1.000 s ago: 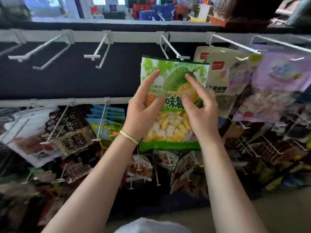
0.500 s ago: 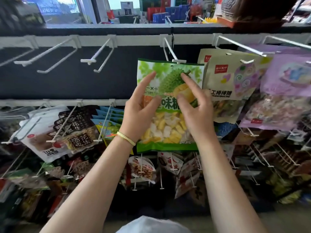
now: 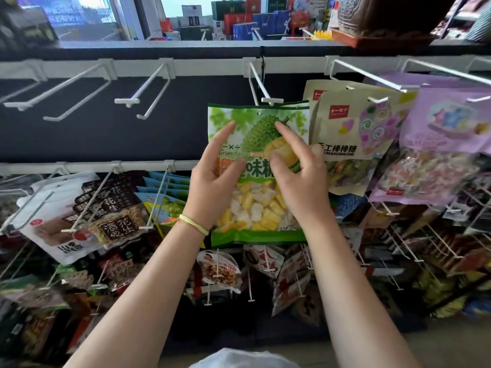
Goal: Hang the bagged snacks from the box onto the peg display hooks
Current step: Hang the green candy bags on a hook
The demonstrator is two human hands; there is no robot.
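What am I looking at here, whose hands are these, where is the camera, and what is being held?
No machine: a person's two bare hands, filmed by a wide-angle camera on their head looking forward and down. The left hand and right hand pinch a green durian candy bag against a shop peg display, its top just under a white hook. To the right hang a beige lollipop bag and a purple bag. Lower left, peanut bags hang on pegs.

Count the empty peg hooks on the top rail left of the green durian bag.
2. One empty hook hangs near the far left of the top rail; the other sits between it and the green durian bag. More may lie beyond the left edge.
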